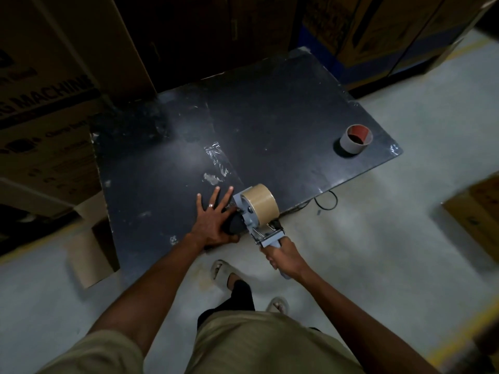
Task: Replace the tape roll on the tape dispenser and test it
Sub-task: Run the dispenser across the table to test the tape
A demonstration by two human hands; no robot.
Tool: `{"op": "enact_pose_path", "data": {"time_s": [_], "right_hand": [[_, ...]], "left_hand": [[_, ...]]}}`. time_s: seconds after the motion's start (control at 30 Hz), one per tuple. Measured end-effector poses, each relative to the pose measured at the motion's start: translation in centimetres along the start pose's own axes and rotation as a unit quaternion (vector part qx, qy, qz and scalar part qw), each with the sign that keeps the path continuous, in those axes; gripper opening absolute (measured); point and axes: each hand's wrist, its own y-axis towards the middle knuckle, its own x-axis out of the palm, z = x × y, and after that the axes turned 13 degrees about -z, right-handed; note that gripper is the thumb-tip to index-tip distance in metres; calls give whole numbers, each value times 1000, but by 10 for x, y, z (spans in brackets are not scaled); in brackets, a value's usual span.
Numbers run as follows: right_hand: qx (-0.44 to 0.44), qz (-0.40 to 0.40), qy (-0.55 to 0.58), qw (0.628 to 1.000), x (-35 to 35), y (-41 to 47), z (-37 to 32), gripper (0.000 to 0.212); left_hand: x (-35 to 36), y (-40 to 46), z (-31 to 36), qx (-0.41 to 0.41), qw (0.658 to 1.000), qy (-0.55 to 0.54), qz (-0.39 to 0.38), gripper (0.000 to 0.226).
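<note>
A grey hand-held tape dispenser (249,215) carries a full brown tape roll (260,205) and rests at the near edge of the black table (283,109). My right hand (283,259) grips its handle, off the table's edge. My left hand (214,220) lies flat on the tabletop just left of the dispenser, fingers spread, palm over a dark part by the dispenser's front. An empty cardboard tape core (356,138), reddish inside, stands near the table's far right corner.
Scraps of clear tape (217,163) stick to the middle of the table. Large cardboard boxes (48,103) stand at the left and behind. Another box (475,220) sits on the floor at the right. A dark cable (326,202) hangs under the table's near edge.
</note>
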Motion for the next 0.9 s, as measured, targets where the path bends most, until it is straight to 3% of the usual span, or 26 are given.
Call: {"op": "enact_pose_path", "data": {"time_s": [0.2,0.5,0.9], "right_hand": [[-9,1,1,1000,0,-4,-6,16],[-8,10,-61,998,-1,-15,-4,22],[42,-12,-22,999,-10,-53,16,32]], "left_hand": [[-5,-4,2,-3,998,-65,-12,104],[-14,-1,2,-29,993,-66,-89,118],[-21,6,21,-78,986,-93,-118,133]]}}
